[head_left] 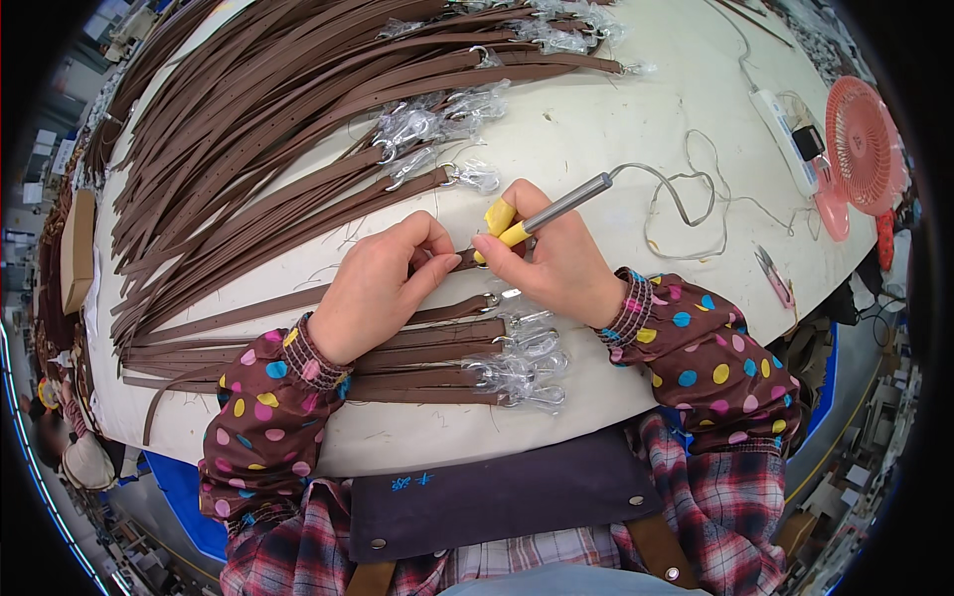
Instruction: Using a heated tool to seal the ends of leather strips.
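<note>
My left hand (373, 283) pinches a brown strap (466, 260) near its end, with thumb and forefinger pressed together. Most of that strap's length is hidden under the hand. In my right hand (566, 260) is a corded pen-shaped tool (576, 202) with a grey and yellow handle, gripped like a pen. Its tip points down at the strap end, close to my left fingertips; whether it touches cannot be made out. Yellow wrapping (499, 216) covers a finger of the right hand. Below both hands lie several straps (427, 380) with metal clasps in clear plastic (532, 368).
A large pile of brown straps (238, 149) spreads over the pale table (586, 119) at the left and back. The tool's grey cord (696, 177) loops rightward. A power strip (785, 139), a pink fan (863, 147) and pink-handled snips (775, 276) lie at the right.
</note>
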`<action>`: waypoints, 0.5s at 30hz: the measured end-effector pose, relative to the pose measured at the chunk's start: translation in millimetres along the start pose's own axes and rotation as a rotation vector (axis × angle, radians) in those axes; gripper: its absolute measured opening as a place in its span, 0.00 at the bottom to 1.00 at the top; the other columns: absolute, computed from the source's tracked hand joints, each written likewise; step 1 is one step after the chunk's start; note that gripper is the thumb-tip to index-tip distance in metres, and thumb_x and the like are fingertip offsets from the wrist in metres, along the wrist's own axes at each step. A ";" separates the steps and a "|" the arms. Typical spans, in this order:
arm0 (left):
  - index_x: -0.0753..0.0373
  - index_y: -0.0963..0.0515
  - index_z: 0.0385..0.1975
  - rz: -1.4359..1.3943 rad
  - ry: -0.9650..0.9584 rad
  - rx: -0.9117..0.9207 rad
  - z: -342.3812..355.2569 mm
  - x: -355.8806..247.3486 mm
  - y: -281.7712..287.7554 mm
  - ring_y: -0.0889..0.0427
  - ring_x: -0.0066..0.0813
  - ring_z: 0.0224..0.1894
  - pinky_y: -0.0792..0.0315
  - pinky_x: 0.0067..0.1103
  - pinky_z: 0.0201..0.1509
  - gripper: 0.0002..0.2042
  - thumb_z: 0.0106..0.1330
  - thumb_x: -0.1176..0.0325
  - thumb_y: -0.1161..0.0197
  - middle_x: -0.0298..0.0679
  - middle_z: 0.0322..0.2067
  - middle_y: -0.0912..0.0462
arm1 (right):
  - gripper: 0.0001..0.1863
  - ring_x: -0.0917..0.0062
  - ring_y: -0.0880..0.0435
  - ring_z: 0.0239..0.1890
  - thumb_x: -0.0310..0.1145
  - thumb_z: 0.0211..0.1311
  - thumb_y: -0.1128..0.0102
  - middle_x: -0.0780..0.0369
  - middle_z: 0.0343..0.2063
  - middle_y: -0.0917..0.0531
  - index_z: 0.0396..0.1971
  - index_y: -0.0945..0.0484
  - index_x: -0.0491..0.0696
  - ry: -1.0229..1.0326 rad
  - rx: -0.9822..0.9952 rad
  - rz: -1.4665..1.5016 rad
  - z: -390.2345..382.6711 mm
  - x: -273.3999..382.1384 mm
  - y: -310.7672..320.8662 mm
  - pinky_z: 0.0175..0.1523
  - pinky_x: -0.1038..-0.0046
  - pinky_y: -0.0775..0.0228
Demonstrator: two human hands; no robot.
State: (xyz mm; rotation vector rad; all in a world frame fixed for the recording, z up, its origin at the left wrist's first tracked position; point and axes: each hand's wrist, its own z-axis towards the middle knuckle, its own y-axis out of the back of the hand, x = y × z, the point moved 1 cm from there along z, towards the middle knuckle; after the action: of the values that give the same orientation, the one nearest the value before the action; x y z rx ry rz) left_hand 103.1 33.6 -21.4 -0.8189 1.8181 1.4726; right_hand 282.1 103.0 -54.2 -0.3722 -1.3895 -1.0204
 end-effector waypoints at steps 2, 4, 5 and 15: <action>0.65 0.29 0.31 0.011 -0.007 -0.007 -0.2 -1.0 0.4 0.22 0.34 0.25 0.29 0.24 0.30 0.07 0.62 0.70 0.39 0.42 0.23 0.21 | 0.14 0.74 0.26 0.18 0.32 0.54 0.37 0.59 0.19 0.26 0.29 0.35 0.43 0.002 0.004 -0.005 0.1 -0.6 -0.1 0.24 0.74 0.34; 0.65 0.29 0.31 0.023 -0.013 -0.015 0.1 -0.9 0.8 0.21 0.34 0.26 0.29 0.24 0.30 0.07 0.62 0.70 0.40 0.42 0.24 0.21 | 0.14 0.75 0.26 0.18 0.32 0.55 0.38 0.60 0.19 0.25 0.29 0.35 0.43 -0.001 -0.012 0.008 -0.2 1.4 0.2 0.24 0.75 0.34; 0.65 0.29 0.31 0.022 -0.010 -0.011 1.3 0.5 0.9 0.21 0.35 0.26 0.29 0.25 0.30 0.07 0.62 0.69 0.39 0.42 0.24 0.21 | 0.13 0.77 0.27 0.17 0.31 0.55 0.38 0.61 0.19 0.25 0.29 0.35 0.43 -0.005 -0.028 0.018 -0.5 1.9 0.5 0.24 0.77 0.35; 0.66 0.27 0.31 0.127 0.004 0.119 25.1 -8.0 4.4 0.23 0.29 0.23 0.30 0.23 0.29 0.09 0.59 0.67 0.36 0.38 0.24 0.21 | 0.12 0.85 0.28 0.19 0.31 0.58 0.40 0.65 0.19 0.25 0.31 0.34 0.44 0.051 -0.159 0.160 0.4 -0.2 4.8 0.23 0.81 0.37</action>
State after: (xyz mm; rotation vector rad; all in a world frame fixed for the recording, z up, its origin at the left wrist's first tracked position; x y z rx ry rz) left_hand 106.9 59.5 -16.4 -0.6587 1.9711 1.4250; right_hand 285.7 106.0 -52.7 -0.5626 -1.2159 -1.0040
